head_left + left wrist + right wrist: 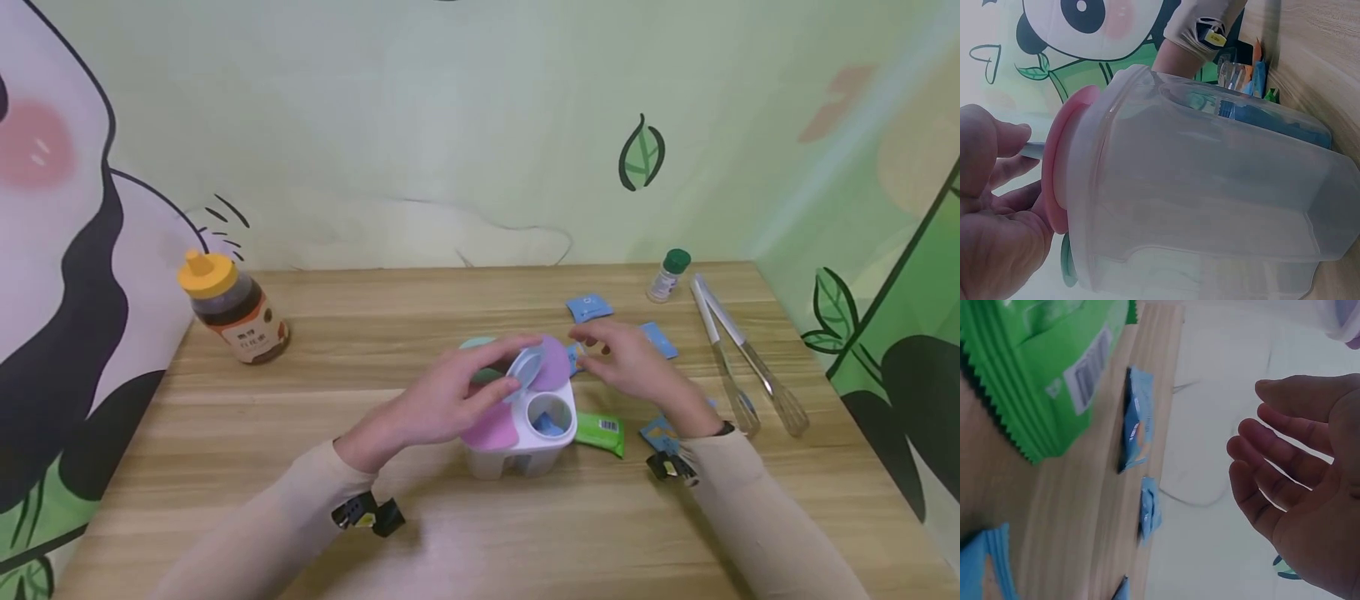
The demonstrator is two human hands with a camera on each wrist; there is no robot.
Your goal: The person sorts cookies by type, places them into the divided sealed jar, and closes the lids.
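A translucent white storage box [1210, 181] with several round compartments stands mid-table. Its pink lid [491, 428], purple lid [552, 367] and mostly hidden green lid [476, 342] are down. Between thumb and fingers, my left hand [435, 398] pinches a light blue lid [525, 369], tilted up over the box. Inside the uncovered compartment [531, 410] at the front right lies a small blue packet [548, 425]. To the right of the box, my right hand [626, 360] hovers with loosely bent fingers and nothing in its grasp; a blue packet [575, 358] lies beyond its fingertips.
A green packet [602, 432] lies against the box's right side. Other blue packets [589, 307] are scattered at the right, near metal tongs [723, 350] and a green-capped shaker [668, 277]. A yellow-capped honey bottle [243, 321] stands at the back left, before the wall.
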